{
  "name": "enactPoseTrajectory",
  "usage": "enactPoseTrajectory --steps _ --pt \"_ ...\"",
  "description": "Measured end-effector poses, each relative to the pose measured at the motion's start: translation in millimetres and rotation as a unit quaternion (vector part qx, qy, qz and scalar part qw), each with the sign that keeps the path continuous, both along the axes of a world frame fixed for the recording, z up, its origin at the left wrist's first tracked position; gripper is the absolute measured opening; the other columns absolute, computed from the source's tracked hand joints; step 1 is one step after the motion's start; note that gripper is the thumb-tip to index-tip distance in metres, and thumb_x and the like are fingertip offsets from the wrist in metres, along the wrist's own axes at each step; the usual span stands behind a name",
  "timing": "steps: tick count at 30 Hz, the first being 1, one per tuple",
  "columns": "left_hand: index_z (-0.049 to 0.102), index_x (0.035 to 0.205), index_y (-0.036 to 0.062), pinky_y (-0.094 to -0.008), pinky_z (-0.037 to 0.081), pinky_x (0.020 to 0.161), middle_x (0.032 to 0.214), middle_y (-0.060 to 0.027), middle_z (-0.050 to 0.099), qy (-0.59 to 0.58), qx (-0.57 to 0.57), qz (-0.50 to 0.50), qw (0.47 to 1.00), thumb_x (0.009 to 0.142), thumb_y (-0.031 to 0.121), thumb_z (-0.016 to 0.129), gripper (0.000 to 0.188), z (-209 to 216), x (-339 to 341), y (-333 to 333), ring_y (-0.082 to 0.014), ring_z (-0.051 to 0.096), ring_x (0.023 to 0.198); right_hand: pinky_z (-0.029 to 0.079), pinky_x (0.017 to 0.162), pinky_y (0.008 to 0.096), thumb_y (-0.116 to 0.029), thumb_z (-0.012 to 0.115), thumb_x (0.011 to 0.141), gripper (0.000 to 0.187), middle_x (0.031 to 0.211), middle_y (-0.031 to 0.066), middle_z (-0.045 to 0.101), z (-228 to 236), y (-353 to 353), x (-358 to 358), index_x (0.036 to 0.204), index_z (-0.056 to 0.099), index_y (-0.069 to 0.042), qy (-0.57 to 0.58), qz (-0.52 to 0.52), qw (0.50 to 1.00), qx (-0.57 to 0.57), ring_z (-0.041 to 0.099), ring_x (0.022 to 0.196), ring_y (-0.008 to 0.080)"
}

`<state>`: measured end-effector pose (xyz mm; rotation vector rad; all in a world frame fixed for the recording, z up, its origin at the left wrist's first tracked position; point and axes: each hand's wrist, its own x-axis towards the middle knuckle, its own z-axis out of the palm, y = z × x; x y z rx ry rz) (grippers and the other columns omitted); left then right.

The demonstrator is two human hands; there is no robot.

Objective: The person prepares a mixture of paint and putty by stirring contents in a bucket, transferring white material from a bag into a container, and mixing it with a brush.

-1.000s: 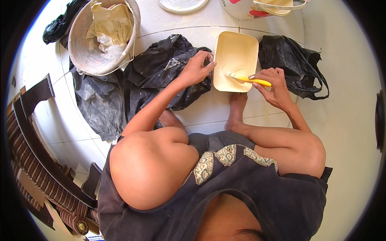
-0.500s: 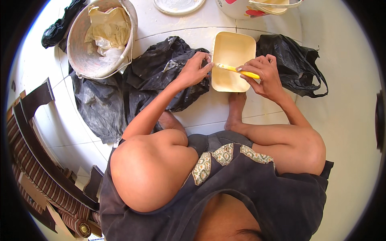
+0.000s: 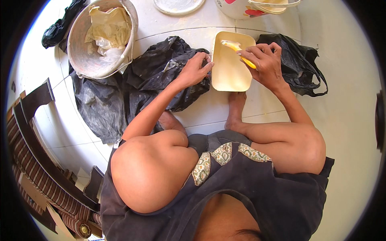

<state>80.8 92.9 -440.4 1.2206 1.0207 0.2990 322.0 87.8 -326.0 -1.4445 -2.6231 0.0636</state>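
Observation:
A cream rectangular plastic tub point(image 3: 232, 74) with rounded corners sits on the floor in front of my feet. My left hand point(image 3: 196, 69) pinches its left rim between thumb and fingers. In my right hand point(image 3: 265, 64) is a slim yellow-handled tool point(image 3: 248, 63), its far end coated whitish. That end is over the upper part of the tub, near the far wall. I cannot make out whether it is a brush or a blade, or whether it touches the tub. Some pale material lies along the tub's inside.
A smeared bucket point(image 3: 74, 52) holding crumpled plastic bags stands at far left. Black plastic bags point(image 3: 161, 76) lie beside my left hand, another black bag point(image 3: 297, 66) right of the tub. A round white lid point(image 3: 179, 5) and a white pail point(image 3: 237, 11) are farther off. Wooden furniture point(image 3: 52, 176) flanks my left.
My right hand has swung the tool's whitish end away from my left hand toward the tub's far wall. The left hand stays on the rim.

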Motion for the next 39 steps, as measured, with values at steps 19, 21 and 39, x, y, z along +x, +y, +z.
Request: enactPoseTrajectory --steps 19,21,39 --pt "0.051 0.107 0.0001 -0.0325 0.062 0.076 0.117 -0.0073 0.053 0.01 0.017 -0.004 1.0 0.098 0.022 0.058 0.024 -6.1 -2.5 -1.6 -0.0083 0.05 0.073 0.035 0.085 0.0346 -0.013 0.07 0.086 0.017 0.087 0.0036 0.063 25.3 -24.0 23.4 0.102 0.07 -0.007 0.089 -0.108 0.961 -0.237 0.054 0.082 0.0203" --pt "0.051 0.108 0.0001 -0.0328 0.062 0.076 0.118 -0.0078 0.052 0.007 0.014 -0.003 1.0 0.098 0.022 0.058 0.025 -6.7 -2.8 -1.5 -0.0092 0.052 0.075 0.038 0.083 0.0327 -0.012 0.07 0.087 0.017 0.087 0.0053 0.063 20.1 -28.0 28.1 0.103 0.07 -0.005 0.104 -0.13 0.945 -0.281 0.055 0.083 0.0207" --pt "0.052 0.106 -0.0003 -0.0325 0.062 0.072 0.105 -0.0102 0.047 -0.064 -0.001 0.04 0.997 0.097 0.025 0.058 0.028 -10.6 -2.2 -6.8 -0.016 0.052 0.08 0.043 0.065 0.0222 -0.021 0.064 0.096 0.032 0.085 0.0029 0.065 -18.4 -47.1 33.9 0.116 0.067 0.003 0.429 -0.392 0.674 -0.455 0.053 0.072 0.006"
